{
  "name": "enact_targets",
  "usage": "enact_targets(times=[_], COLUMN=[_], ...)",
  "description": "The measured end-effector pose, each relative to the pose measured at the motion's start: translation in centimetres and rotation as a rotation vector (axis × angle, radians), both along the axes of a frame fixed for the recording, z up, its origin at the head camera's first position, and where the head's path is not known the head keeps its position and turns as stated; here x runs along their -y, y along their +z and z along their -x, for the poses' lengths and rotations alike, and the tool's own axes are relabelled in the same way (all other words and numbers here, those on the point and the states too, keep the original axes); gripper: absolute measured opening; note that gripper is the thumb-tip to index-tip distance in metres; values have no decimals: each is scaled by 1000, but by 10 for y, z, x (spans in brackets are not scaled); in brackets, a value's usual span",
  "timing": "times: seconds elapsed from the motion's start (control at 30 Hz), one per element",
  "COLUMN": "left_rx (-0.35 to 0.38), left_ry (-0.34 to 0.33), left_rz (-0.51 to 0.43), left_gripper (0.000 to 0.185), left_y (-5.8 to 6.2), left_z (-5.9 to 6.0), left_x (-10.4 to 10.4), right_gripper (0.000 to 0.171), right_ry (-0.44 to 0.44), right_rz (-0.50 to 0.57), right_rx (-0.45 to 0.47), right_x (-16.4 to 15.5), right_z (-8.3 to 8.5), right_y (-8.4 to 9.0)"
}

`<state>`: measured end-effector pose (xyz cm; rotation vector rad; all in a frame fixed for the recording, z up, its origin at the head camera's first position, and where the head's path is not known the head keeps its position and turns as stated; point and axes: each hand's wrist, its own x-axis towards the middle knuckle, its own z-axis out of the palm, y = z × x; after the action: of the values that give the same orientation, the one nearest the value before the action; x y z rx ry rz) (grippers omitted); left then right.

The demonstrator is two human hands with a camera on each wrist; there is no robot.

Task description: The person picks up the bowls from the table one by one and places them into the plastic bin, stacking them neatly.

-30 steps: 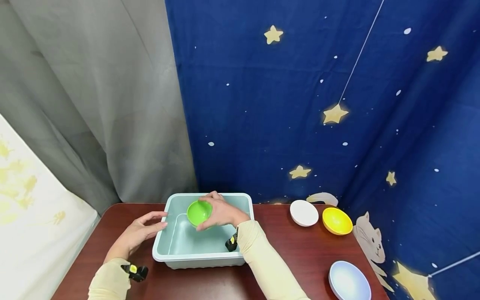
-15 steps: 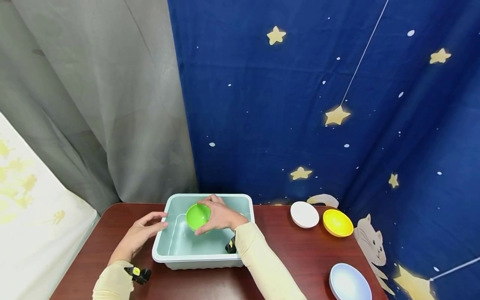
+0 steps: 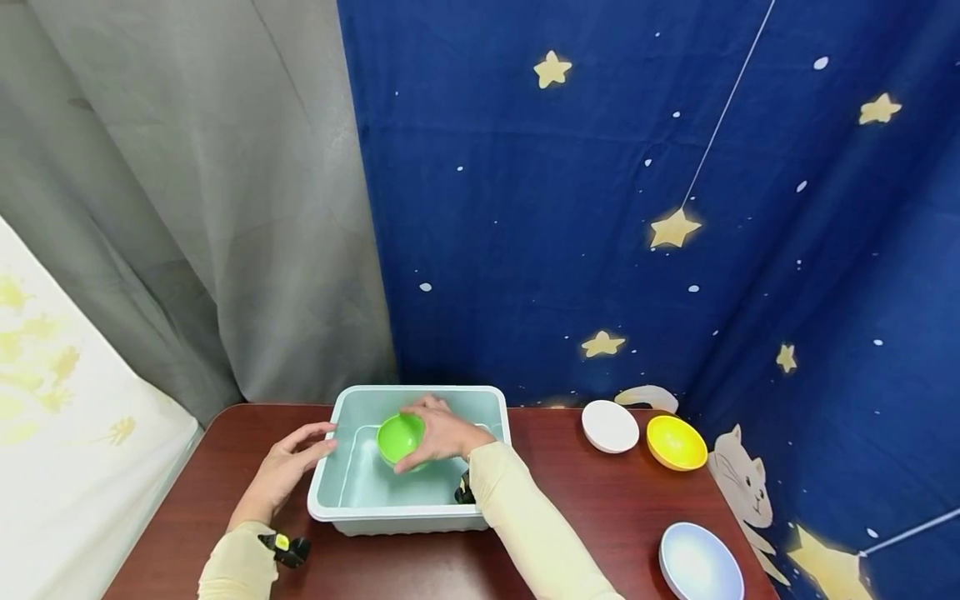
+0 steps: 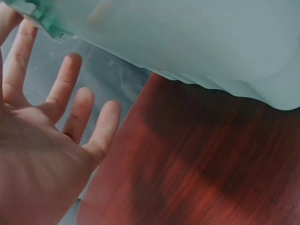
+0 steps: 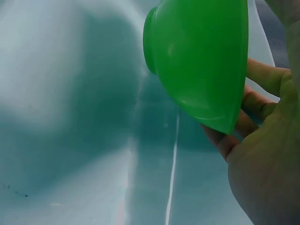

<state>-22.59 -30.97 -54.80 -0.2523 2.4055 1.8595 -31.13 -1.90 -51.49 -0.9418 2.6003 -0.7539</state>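
Observation:
A small green bowl (image 3: 398, 438) is held tilted inside the pale blue-green plastic basin (image 3: 397, 511). My right hand (image 3: 444, 433) grips it by the rim, thumb on the near side and fingers on the far side. In the right wrist view, the green bowl (image 5: 201, 61) shows its outer side and foot, above the basin floor (image 5: 70, 140). My left hand (image 3: 279, 473) is at the basin's left rim, its fingertips touching there. Seen from the left wrist, the left hand (image 4: 51, 126) has its fingers spread and fairly straight, with the fingertips nearest the rim partly cut off.
A white bowl (image 3: 611, 427) and a yellow bowl (image 3: 677, 443) stand at the back right of the dark red wooden table (image 3: 570, 508). Nearer, at the right edge, is a pale blue bowl (image 3: 701, 562). Curtains (image 3: 525, 208) hang behind the table.
The green bowl and my right hand have come slightly lower in the basin. My left forearm has shifted a little to the right, while its fingertips stay at the rim.

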Motion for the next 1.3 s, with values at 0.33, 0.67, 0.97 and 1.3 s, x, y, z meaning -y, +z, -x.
enact_targets(times=[0.33,0.67,0.97,1.3], left_rx=[33,-5,-13,-13], left_ry=[35,9,-11,-25], left_rz=[-26,-54,-24,-6], left_gripper=[59,56,56,58], left_y=[-4,-3,-4,-3], left_z=[0,-1,-3,-2], left_x=[-1,1,1,1], right_gripper=[104,102,102,100], right_ry=[19,22,33,72], right_rz=[-97,-145,-179,-240], right_rx=[4,-23,-9,-3], right_x=[1,1,0,-2], right_z=[-2,-1,-5,-3], right_y=[-5,-9,-10,-12])
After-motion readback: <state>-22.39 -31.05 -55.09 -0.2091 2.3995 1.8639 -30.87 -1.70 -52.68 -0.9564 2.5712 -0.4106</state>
